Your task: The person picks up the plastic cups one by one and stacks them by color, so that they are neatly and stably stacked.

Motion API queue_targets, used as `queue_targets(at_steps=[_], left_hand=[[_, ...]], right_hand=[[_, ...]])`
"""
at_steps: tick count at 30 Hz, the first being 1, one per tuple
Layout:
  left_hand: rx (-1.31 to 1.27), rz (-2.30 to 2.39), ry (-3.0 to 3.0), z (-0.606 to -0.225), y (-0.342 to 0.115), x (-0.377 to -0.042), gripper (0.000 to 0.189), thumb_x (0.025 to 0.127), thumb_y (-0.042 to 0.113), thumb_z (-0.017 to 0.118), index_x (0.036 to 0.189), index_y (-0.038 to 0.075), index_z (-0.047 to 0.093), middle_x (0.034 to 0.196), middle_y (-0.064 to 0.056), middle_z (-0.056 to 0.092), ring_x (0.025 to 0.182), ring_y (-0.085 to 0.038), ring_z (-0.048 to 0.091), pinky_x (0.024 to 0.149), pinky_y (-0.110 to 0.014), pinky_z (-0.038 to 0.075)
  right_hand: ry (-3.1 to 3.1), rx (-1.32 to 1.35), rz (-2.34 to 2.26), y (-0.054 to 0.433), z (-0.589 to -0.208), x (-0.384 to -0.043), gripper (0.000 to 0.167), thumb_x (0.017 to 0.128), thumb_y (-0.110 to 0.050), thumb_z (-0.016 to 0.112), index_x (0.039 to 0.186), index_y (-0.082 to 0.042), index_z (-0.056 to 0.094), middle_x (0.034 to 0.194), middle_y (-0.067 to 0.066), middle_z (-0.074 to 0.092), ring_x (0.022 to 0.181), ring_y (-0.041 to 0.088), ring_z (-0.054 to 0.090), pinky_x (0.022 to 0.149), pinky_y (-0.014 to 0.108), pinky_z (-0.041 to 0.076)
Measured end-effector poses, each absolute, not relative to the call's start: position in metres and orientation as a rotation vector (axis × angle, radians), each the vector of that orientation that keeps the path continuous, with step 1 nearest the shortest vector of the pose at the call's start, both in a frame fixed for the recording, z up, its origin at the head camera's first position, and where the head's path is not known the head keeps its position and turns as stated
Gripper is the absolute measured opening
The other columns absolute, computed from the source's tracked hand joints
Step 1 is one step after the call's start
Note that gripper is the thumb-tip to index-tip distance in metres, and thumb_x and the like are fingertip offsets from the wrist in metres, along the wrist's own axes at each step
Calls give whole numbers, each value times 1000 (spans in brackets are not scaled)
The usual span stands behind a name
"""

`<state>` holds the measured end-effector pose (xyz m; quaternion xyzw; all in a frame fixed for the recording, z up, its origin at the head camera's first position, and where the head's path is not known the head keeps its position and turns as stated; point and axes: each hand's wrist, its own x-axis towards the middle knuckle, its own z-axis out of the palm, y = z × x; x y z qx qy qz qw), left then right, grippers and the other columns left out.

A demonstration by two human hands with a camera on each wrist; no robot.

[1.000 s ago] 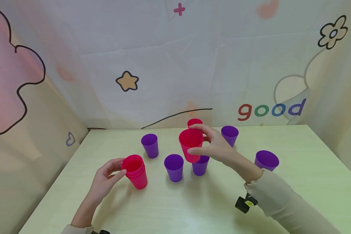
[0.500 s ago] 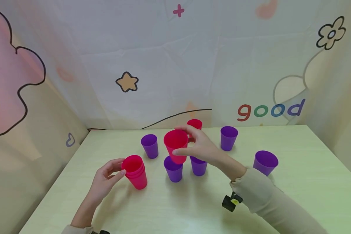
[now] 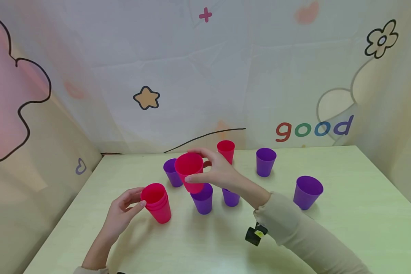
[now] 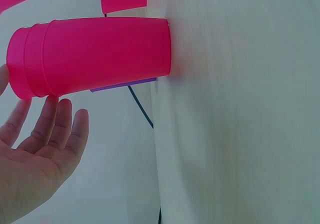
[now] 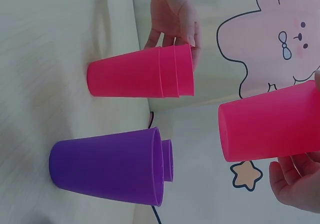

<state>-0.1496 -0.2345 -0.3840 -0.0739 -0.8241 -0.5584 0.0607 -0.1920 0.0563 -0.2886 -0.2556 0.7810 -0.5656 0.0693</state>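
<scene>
My right hand [image 3: 219, 171] grips a pinkish-red plastic cup [image 3: 189, 167] by its upper sides, mouth upward, lifted above the table. In the head view this cup overlaps a purple cup [image 3: 204, 203] and partly hides another purple cup [image 3: 172, 173] behind it. To the left, a stack of nested red cups [image 3: 161, 211] stands upright on the table. Thumb and fingers of my left hand [image 3: 121, 215] hold that stack near its rim. In the right wrist view, the lifted cup [image 5: 270, 121] is apart from the stack [image 5: 125, 76].
A third purple cup [image 3: 231, 198] sits partly under my right wrist. Farther back stands a single red cup [image 3: 227, 152]. More purple cups, one at the back right [image 3: 265, 163] and one at the right [image 3: 306, 194], rest on the pale table [image 3: 191, 251]. A printed curtain [image 3: 205, 76] borders it.
My right hand has carried the red cup leftward, from over the middle purple cups toward the stack. The back red cup now shows more fully. My left hand and the stack stay in place.
</scene>
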Motion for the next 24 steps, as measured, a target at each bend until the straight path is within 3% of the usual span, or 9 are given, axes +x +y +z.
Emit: queue_targets(at_steps=[24], left_hand=[[-220, -1672, -2512, -383, -235, -150, 41, 86, 18, 63, 123, 5, 51, 116, -14, 55, 97, -12, 54, 76, -26, 49]], right_hand=[[2308, -867, -1689, 19, -281, -199, 67, 73, -21, 75, 131, -13, 44, 110, 1, 55, 96, 20, 53, 68, 31, 51]])
